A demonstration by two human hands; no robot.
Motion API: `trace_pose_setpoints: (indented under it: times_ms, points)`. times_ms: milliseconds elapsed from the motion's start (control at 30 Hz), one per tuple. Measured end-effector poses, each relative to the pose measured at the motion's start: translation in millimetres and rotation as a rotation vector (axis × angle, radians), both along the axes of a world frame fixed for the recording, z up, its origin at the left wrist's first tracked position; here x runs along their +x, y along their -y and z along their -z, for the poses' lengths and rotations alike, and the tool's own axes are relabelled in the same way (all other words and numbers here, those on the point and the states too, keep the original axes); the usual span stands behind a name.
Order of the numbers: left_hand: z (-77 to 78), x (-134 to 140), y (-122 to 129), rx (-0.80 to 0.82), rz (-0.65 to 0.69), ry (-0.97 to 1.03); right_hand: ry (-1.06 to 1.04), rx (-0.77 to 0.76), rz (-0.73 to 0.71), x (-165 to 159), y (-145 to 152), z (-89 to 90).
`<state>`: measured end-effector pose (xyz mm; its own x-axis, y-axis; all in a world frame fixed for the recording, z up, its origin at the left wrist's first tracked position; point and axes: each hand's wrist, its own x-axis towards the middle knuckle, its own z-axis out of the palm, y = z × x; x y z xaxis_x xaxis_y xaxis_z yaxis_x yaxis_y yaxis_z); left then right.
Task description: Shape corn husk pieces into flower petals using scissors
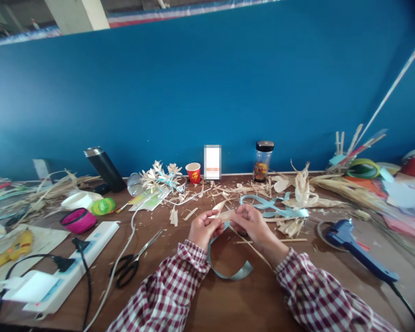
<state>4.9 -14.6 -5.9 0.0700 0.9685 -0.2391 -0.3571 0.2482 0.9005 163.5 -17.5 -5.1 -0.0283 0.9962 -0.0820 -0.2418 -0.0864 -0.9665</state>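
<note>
Blue board [193, 92] stands behind a brown table [242, 306] scattered with husk scraps [224, 190]. Over the table, the left hand [204, 227] pinches a pale husk strip [225, 215] and the right hand [254, 226] pinches it too, while a light blue ribbon [240, 273] curls below them. Scissors [135, 263] lie left, a glue gun [358, 249] right.

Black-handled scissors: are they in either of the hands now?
No, the scissors lie on the table, apart from the left hand and the right hand, which hold a pale strip between them.
</note>
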Motion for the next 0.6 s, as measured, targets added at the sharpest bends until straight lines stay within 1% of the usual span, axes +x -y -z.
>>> trace_pose_setpoints:
  times_ms: [100, 233, 467, 600]
  points:
    - [0.1, -0.6, -1.3, -0.013, -0.013, 0.001, 0.002, -0.024, 0.017, 1.1, -1.7, 2.1]
    - [0.3, -0.5, -1.3, -0.005, -0.009, -0.018, 0.036, -0.013, 0.028, 1.9, -1.4, -0.5]
    - [-8.1, -0.1, 2.0, -0.046, 0.034, -0.011, 0.038, 0.0, 0.031, 2.1, 1.2, -6.0]
    - [-8.4, 0.3, 3.7, -0.004, 0.044, -0.062, 0.066, 0.031, 0.009, -0.2, 2.4, -5.6]
